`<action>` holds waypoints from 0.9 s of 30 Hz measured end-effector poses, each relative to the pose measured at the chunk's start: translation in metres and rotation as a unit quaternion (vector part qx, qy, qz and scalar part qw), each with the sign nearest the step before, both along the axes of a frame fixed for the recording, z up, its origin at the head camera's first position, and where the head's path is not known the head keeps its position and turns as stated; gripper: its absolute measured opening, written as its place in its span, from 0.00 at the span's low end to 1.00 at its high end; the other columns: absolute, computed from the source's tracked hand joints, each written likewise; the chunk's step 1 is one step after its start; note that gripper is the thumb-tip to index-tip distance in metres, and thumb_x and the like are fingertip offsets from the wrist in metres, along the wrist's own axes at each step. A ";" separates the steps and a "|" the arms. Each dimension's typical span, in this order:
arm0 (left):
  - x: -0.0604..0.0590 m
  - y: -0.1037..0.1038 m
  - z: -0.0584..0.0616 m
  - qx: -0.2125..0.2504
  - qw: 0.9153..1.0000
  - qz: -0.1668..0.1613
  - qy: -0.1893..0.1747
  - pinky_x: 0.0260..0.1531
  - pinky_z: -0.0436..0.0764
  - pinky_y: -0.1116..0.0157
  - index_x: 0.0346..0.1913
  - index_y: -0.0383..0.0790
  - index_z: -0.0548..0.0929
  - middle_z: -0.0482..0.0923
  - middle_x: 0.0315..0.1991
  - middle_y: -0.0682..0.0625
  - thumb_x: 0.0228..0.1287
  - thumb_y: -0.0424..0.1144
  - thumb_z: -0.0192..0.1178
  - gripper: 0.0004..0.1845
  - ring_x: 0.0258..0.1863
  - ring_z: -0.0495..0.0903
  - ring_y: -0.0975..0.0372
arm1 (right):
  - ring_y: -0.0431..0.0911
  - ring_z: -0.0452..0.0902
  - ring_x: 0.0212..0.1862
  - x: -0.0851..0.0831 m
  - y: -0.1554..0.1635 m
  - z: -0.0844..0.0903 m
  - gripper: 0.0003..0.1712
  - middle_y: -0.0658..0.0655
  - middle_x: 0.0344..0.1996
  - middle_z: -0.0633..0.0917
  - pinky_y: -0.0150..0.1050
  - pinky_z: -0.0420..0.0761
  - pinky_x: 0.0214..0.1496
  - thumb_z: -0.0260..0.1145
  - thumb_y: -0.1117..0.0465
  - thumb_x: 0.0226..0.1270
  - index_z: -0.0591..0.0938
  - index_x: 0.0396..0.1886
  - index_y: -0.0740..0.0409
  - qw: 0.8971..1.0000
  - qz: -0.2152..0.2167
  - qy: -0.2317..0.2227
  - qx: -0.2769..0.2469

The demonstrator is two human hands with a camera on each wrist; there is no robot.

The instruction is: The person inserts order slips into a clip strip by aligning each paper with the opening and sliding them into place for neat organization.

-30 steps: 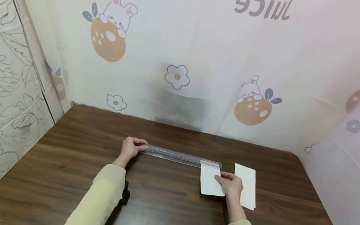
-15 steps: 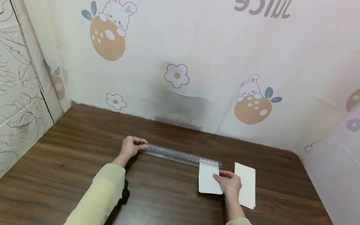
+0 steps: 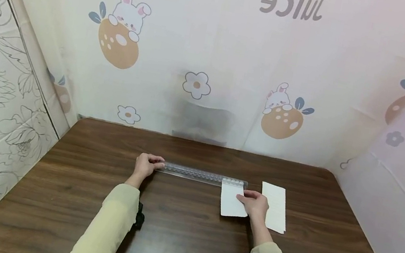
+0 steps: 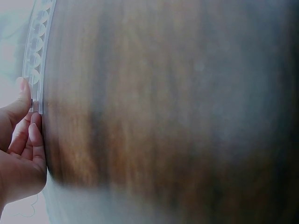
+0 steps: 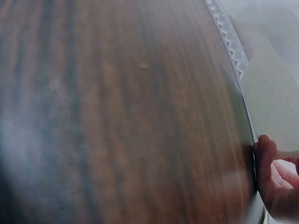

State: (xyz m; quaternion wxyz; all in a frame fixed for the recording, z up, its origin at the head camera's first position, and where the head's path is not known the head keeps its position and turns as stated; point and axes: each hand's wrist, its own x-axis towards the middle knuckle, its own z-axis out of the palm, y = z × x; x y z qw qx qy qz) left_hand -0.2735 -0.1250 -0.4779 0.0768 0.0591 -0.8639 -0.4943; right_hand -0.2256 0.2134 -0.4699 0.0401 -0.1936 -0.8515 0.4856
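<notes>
Left hand (image 3: 145, 165): fingers and thumb pinching the left end of a clear plastic ruler (image 3: 202, 175), which lies flat on the dark wood table (image 3: 176, 230). Right hand (image 3: 255, 204): fingers laid on a small white paper slip (image 3: 232, 200), thumb at its edge; whether they are curled cannot be told. The slip's far edge touches the ruler's right end. Second white paper (image 3: 275, 207): flat, just right of the ruler's right end, beside the right hand. Printed curtain (image 3: 215, 56): hangs beyond the ruler.

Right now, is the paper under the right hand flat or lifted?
Flat: the paper lies on the table, its top edge at the clear ruler.
</notes>
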 end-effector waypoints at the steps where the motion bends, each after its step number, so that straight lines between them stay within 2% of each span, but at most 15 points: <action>1: 0.000 0.000 0.000 0.001 1.000 0.001 0.001 0.44 0.70 0.58 0.30 0.37 0.86 0.82 0.34 0.44 0.46 0.36 0.68 0.07 0.39 0.76 0.53 | 0.54 0.75 0.39 0.000 0.000 0.000 0.18 0.64 0.34 0.82 0.40 0.71 0.37 0.70 0.61 0.48 0.81 0.38 0.67 1.000 0.001 0.000 0.001; 5: 0.000 0.000 0.000 0.001 1.000 0.001 0.003 0.44 0.70 0.58 0.30 0.37 0.86 0.82 0.34 0.44 0.46 0.36 0.68 0.07 0.39 0.76 0.53 | 0.54 0.77 0.37 0.001 0.000 0.001 0.18 0.62 0.30 0.83 0.38 0.71 0.34 0.70 0.61 0.48 0.81 0.38 0.67 1.000 0.004 -0.003 0.006; 12: 0.000 0.000 0.000 -0.002 1.000 -0.001 0.009 0.41 0.71 0.59 0.30 0.36 0.86 0.82 0.31 0.45 0.45 0.36 0.69 0.07 0.36 0.76 0.54 | 0.55 0.75 0.40 0.000 -0.003 0.001 0.18 0.63 0.34 0.82 0.44 0.71 0.41 0.70 0.61 0.48 0.80 0.39 0.67 1.000 0.005 -0.005 0.006; 19: 0.001 0.000 0.002 0.004 1.000 -0.001 0.010 0.41 0.71 0.59 0.30 0.36 0.86 0.82 0.31 0.44 0.46 0.35 0.69 0.07 0.36 0.77 0.54 | 0.53 0.78 0.35 0.000 -0.008 0.003 0.17 0.62 0.28 0.83 0.43 0.72 0.37 0.70 0.62 0.48 0.80 0.37 0.68 1.000 0.012 0.003 0.014; 27: 0.000 -0.001 0.001 0.006 1.000 -0.007 0.014 0.41 0.71 0.59 0.30 0.35 0.86 0.82 0.31 0.44 0.45 0.35 0.68 0.08 0.36 0.77 0.54 | 0.52 0.77 0.34 -0.001 -0.014 0.004 0.17 0.64 0.31 0.83 0.42 0.72 0.35 0.70 0.62 0.48 0.80 0.37 0.68 1.000 0.014 0.000 0.016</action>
